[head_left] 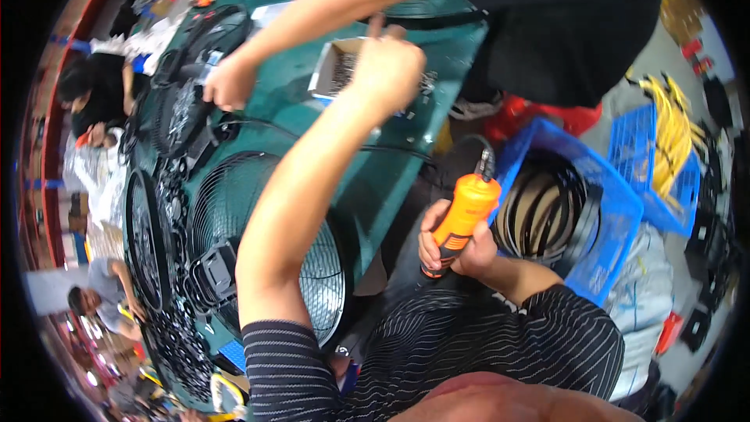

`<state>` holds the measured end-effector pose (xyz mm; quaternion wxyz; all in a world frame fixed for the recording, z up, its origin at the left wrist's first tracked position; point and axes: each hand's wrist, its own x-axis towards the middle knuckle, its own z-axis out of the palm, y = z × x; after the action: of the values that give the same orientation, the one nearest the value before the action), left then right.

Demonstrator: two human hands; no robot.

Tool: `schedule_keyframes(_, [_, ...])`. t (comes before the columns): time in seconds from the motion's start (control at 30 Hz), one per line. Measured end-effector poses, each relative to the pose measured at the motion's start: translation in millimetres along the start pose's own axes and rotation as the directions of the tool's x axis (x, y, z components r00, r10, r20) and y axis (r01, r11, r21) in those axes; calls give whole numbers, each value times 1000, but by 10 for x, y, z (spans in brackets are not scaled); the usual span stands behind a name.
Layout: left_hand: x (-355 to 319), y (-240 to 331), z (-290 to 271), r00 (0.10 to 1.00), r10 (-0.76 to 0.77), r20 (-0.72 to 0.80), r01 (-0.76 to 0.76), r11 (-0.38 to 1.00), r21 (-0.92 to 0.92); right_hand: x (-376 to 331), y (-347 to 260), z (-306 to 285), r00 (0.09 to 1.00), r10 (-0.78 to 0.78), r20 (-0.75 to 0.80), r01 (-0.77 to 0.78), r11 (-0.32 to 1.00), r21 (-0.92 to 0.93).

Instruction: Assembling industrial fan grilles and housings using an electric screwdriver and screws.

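Head view. From where I stand, the green-topped surface (391,176) runs from the upper right of the view toward the lower left, heavily loaded along its far-left side. Red metal shelving (48,164) lines the room at the left. A worker in black (105,90) and a worker in grey (105,277) are beyond that side; translucent plastic wrapping (94,180) lies near the first.

On the surface, an open white cardboard box (326,70) contains small metal pieces; further loose pieces lie beside it. A round black wire fan grille (230,187) lies nearer the wearer, a silver dish-shaped part (328,305) showing at its lower right. A thin black cord (383,148) crosses the surface.

Obstructions noted: the wearer's left forearm passes over the grille and hides part of it. A co-worker's bare arm (328,4) reaches in from the top, its hand near black parts.

The left hand (391,66) is over the box's right side; I cannot tell whether its fingers hold anything. The right hand (478,254) is wrapped around an orange-and-black handheld power driver (466,211), tip upward, beside a blue plastic crate (621,203) containing black rings (508,223). Beyond stands a blue plastic basket with yellow cables (664,141).
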<state>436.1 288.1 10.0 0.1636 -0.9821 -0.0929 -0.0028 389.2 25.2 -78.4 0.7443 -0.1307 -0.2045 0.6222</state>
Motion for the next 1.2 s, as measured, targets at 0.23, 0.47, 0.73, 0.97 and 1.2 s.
schedule_keyframes(0.23, [4,42,21,999,21,26,-17,986,-168,19,26,-48,999,29,-23,-28,999,21])
schedule_keyframes(0.47, [73,189,93,998,20,56,-21,1000,3,-10,11,-37,998,53,-24,-53,999,1])
schedule_keyframes(0.73, [148,153,158,997,20,75,-18,999,-28,-13,12,-47,998,42,-39,-42,999,7])
schedule_keyframes(0.97, [164,189,100,995,0,96,4,999,-44,28,-32,-34,999,34,-14,-34,999,-1])
schedule_keyframes(1.2, [107,240,87,998,1,63,2,998,-57,-37,45,10,997,66,-26,-66,998,-6])
